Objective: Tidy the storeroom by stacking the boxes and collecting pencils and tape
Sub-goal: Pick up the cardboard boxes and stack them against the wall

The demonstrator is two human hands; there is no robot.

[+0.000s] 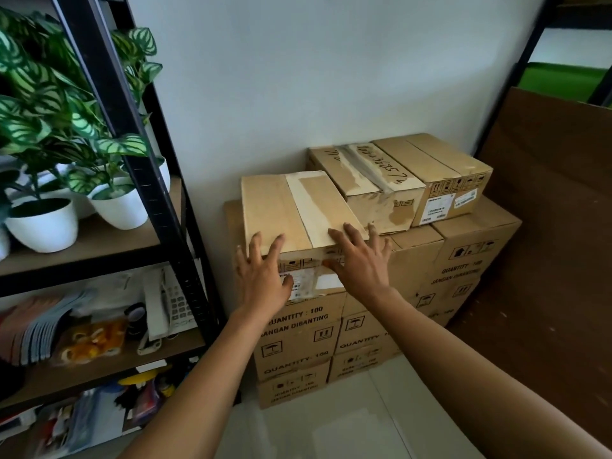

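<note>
A small taped cardboard box lies on top of a stack of large printed cartons against the white wall. My left hand presses flat on its near face, fingers straight over the top edge. My right hand rests with spread fingers on the box's near right corner. Two more small boxes sit behind it: one with handwriting, one with labels. Rolls of tape lie in a clear bag on the left shelf.
A black metal rack stands at the left with potted plants in white pots, a white phone, notebooks and clutter. A brown board leans at the right. Pale tiled floor lies below the cartons.
</note>
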